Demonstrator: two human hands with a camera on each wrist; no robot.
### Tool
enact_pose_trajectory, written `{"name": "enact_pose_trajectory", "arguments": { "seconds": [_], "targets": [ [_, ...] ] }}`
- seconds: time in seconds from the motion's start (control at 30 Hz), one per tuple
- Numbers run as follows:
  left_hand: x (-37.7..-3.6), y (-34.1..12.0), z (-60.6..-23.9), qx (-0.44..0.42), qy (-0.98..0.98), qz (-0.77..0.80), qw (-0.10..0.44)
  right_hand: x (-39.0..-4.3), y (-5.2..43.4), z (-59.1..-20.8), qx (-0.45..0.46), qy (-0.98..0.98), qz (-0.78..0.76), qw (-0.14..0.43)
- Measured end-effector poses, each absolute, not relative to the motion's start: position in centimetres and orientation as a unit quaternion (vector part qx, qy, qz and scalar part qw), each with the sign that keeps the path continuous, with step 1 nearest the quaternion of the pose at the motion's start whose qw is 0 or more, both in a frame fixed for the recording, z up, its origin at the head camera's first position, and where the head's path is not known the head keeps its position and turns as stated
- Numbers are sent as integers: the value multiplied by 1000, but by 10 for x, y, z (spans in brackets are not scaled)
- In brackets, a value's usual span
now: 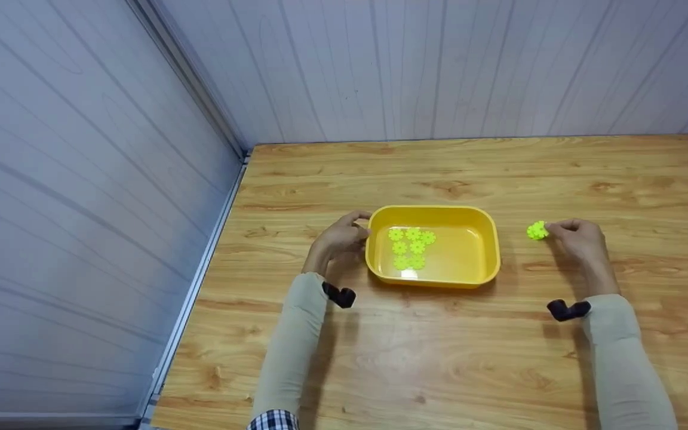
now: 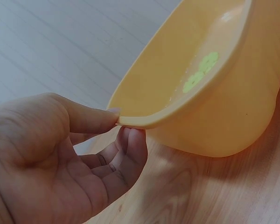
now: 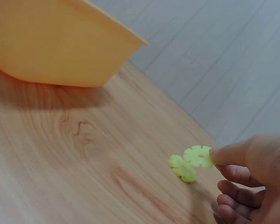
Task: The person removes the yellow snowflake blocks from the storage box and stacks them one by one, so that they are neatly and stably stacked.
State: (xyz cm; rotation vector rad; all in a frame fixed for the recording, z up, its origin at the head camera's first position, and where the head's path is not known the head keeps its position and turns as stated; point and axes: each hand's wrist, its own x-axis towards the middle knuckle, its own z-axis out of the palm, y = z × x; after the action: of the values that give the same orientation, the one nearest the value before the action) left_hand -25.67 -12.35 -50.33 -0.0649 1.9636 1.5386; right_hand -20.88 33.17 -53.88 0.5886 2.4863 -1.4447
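Observation:
A yellow plastic tub (image 1: 463, 280) stands on the wooden table. My left hand (image 1: 342, 236) pinches its left rim between thumb and fingers, as the left wrist view shows close up. Inside, on the left half of the floor, lie several flat neon-yellow notched flower-shaped discs (image 1: 417, 246). To the right of the tub, my right hand (image 1: 580, 239) pinches one such disc (image 3: 199, 156) by its edge. A second notched disc (image 3: 182, 169) touches the pinched one at an angle; whether they are joined I cannot tell.
The wood-grain table (image 1: 415, 346) reaches back to a pale panelled wall (image 1: 409, 71). Another panelled wall (image 1: 69, 209) runs along its left side, with a metal strip at the edge. A dark camera mount sits on each wrist.

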Motion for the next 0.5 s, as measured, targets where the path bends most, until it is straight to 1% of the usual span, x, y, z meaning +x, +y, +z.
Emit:
{"name": "enact_pose_trajectory", "arguments": {
  "seconds": [0.23, 0.5],
  "targets": [
    [-258, -124, -504, -26, 752, 577, 319, -212, 330, -541, 186, 860, -465, 103],
    [-258, -124, -505, -31, 756, 576, 309, -214, 330, -544, 175, 881, -430, 91]
  ]
}}
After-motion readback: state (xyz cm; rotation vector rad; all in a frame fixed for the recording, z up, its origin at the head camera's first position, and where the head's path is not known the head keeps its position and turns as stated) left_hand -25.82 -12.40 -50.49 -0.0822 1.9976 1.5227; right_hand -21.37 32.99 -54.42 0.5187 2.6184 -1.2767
